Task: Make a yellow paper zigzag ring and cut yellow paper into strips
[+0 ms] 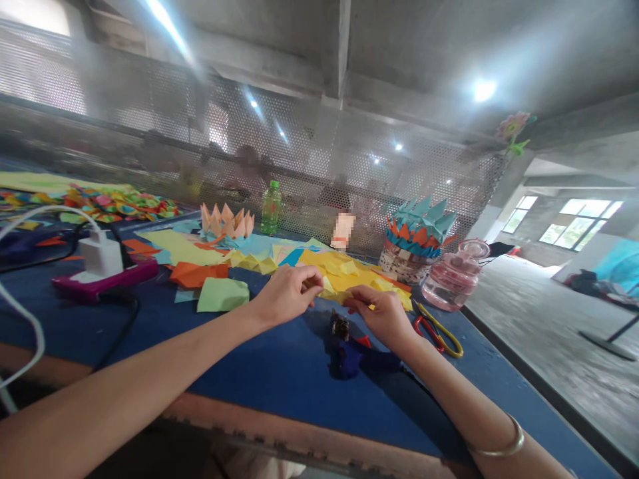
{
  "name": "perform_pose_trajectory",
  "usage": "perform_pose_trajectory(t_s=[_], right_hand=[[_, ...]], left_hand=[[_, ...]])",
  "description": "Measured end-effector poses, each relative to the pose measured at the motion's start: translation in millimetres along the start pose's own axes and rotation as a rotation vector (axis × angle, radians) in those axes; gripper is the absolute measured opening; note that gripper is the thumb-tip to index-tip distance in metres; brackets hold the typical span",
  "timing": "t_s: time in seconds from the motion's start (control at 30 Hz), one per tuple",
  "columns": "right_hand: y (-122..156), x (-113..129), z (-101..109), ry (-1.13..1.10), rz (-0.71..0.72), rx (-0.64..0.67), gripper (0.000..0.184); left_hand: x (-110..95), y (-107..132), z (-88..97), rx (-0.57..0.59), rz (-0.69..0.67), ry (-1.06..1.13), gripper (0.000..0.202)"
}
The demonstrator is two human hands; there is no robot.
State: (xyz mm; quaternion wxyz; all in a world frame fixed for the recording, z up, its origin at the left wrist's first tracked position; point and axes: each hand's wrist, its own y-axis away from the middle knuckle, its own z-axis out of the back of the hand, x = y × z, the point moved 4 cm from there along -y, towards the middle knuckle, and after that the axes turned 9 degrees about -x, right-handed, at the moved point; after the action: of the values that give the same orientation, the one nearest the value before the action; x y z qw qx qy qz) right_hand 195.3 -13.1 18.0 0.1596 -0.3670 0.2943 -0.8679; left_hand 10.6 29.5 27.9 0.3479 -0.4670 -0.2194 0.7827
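A small piece of yellow paper (333, 290) is pinched between my two hands above the blue tabletop. The fingers of my left hand (289, 293) hold its left end, and those of my right hand (382, 311) grip the right end. Its exact folds are too small to make out. Just below lies a blue glue gun (349, 356) with a dark nozzle. Behind my fingers, yellow paper sheets (319, 258) are spread out. A pair of scissors (442, 332) with red and yellow handles rests to the right of my right hand.
Folded paper crowns (227, 225) and a basket-like paper piece (399, 259) stand at the back, with a green bottle (271, 211). At right sits a pink jar (450, 283). A purple power strip (107, 283) with cables lies left, before a colourful paper pile (114, 203).
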Motion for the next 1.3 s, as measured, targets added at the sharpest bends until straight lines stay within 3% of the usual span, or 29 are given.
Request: perform_pose_trajectory(t_s=[0.33, 0.5, 0.63, 0.97, 1.3], right_hand=[[0.0, 0.9, -2.0, -0.044, -0.037, 0.006, 0.009], [-0.5, 8.8, 2.4, 0.032, 0.054, -0.047, 0.013], [-2.0, 13.7, 3.7, -0.041, 0.104, -0.066, 0.011], [-2.9, 4.7, -2.3, -0.416, -0.181, -0.036, 0.025], [-4.0, -0.8, -5.0, -0.507, -0.188, -0.028, 0.027]], left_hand=[[1.3, 0.4, -1.0, -0.003, 0.014, 0.006, 0.007], [-3.8, 1.1, 0.7, -0.015, -0.106, -0.084, 0.006], [-12.0, 2.4, 1.8, -0.025, -0.181, -0.157, 0.009], [-19.8, 4.4, 2.1, -0.051, -0.240, -0.172, 0.008], [-23.4, 5.8, 3.4, -0.092, -0.275, -0.174, 0.008]])
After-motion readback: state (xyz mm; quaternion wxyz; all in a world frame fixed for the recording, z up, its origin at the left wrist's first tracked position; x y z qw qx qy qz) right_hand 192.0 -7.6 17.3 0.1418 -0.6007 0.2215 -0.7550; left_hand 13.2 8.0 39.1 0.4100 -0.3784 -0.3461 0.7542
